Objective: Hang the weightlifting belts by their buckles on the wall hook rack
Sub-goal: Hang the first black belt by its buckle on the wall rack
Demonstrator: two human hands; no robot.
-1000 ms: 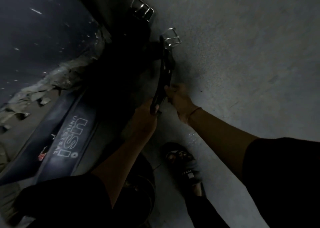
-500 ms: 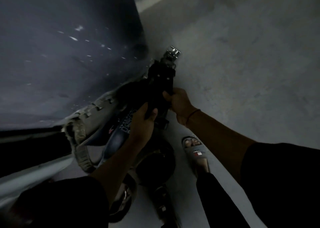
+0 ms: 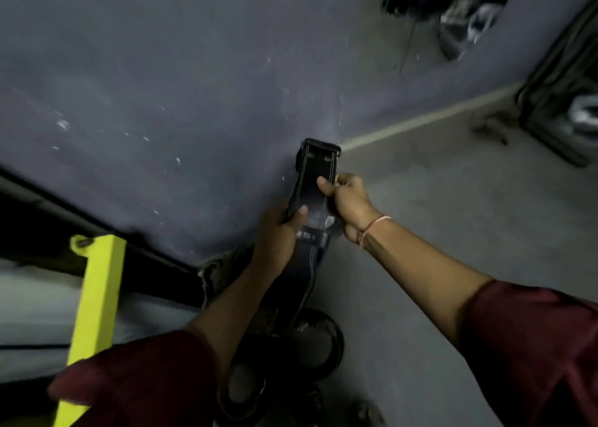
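The left hand grips the left edge of one dark weightlifting belt, thumb across its front and fingers hidden behind the strap. The right hand pinches the right edge a little higher, thumb on the face and fingers curled behind. A red thread circles that wrist.

The belt stands upright between the two hands, its top end near the blue-grey wall. Its buckle cannot be made out, and its lower length drops into shadow. No hook rack is in view.

Below, near the person, dark round shapes lie on the grey concrete floor; what they are is unclear. One yellow bar rises at the near left, cut off by the frame. Far right, dim clutter is blurred.
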